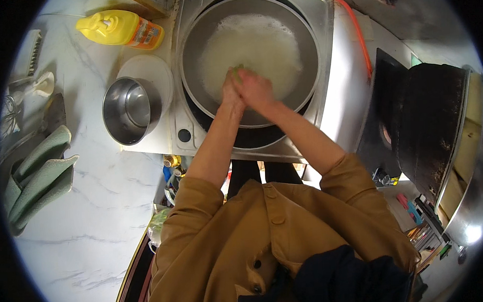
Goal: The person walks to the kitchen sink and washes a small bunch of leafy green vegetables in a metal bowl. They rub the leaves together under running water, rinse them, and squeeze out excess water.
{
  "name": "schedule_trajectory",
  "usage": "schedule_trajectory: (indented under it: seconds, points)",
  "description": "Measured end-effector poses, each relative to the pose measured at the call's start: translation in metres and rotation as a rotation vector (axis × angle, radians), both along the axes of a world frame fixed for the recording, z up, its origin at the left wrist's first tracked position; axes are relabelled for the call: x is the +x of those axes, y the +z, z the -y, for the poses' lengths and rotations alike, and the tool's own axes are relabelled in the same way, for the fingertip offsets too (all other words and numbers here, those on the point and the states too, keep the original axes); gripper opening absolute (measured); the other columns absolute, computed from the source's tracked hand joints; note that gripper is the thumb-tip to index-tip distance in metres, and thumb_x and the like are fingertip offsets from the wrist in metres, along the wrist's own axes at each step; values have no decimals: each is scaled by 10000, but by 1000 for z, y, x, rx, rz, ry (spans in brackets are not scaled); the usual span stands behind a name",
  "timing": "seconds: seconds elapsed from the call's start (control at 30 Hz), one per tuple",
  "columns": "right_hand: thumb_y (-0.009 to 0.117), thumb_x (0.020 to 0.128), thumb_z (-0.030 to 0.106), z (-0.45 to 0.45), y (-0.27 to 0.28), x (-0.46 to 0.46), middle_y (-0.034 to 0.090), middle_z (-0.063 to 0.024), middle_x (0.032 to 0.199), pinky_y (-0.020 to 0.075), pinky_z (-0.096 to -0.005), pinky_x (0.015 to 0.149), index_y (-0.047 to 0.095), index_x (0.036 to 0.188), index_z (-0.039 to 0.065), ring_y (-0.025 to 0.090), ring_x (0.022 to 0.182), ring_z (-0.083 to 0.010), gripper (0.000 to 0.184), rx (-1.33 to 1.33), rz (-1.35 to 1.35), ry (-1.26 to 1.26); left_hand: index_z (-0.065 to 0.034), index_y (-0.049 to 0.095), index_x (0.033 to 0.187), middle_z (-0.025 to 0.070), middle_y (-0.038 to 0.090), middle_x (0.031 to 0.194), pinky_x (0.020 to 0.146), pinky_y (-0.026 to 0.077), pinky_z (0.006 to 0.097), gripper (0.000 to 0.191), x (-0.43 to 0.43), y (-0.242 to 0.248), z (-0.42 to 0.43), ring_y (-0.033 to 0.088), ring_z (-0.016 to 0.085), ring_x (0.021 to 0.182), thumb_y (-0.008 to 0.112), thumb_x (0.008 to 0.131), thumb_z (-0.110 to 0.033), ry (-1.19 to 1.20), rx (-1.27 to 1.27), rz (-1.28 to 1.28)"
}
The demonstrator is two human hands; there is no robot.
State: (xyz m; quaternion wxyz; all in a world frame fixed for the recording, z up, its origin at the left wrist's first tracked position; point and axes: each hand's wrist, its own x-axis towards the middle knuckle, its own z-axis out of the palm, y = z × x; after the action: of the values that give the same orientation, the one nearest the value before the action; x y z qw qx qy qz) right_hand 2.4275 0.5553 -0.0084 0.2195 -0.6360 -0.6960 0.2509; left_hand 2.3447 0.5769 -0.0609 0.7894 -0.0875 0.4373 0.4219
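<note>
Both my hands are pressed together over a wide grey round pan [190, 45] of cloudy, foamy-edged liquid [257, 38]. Between them shows a small green piece [237, 72] of something, mostly hidden by the fingers, so its kind is unclear. My left hand [230, 89] is on the left side of this green piece. Over it from the right closes my right hand [256, 86], slightly blurred. Both wrists are above the near part of the pan. The pan sits in a round dark opening of a steel surround [325, 24].
Left of the pan, a steel pot [119, 127] stands by a white round lid or plate [159, 68]. Behind it lies a yellow bottle [105, 28]. Folded green cloths [43, 182] rest on the marble-patterned counter [103, 203]. A red-orange hose [357, 31] and large blackened vessel [428, 124] are right.
</note>
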Motion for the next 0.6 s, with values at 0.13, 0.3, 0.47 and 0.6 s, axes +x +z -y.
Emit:
schedule_trajectory:
  seconds: [0.13, 0.3, 0.47, 0.6]
  points:
    - [480, 862, 314, -34, -51, 43, 602, -197, 862, 478, -451, 727, 552, 912, 48, 585, 833, -370, 280, -257, -34, -175, -66, 450, 1212, 108, 492, 1190, 907, 427, 405, 437, 5, 8, 2, 476, 251, 1102, 481, 915, -386, -73, -3, -116]
    - [554, 825, 236, -39, -60, 75, 562, -173, 1062, 457, -464, 794, 535, 1045, 105, 554, 958, -373, 257, -384, 30, -461, -37, 299, 1305, 143, 285, 1377, 947, 426, 465, 544, -29, 30, -9, 404, 369, 1184, 508, 905, -340, 0, 29, -221]
    - [608, 762, 113, -16, -55, 75, 429, -195, 1240, 407, -473, 886, 522, 1126, 137, 442, 1135, -339, 375, 0, 264, 90, -105, 134, 1406, 195, 69, 1458, 958, 378, 566, 660, -42, 25, 14, 244, 486, 1268, 502, 905, -325, -48, 98, -314]
    - [614, 747, 107, -7, -74, 63, 433, -210, 1230, 417, -471, 898, 534, 1132, 122, 471, 1092, -364, 394, -204, 382, 250, -79, 141, 1398, 198, 141, 1441, 935, 368, 608, 634, -20, 8, 26, 286, 513, 1227, 479, 912, -306, -81, -236, -174]
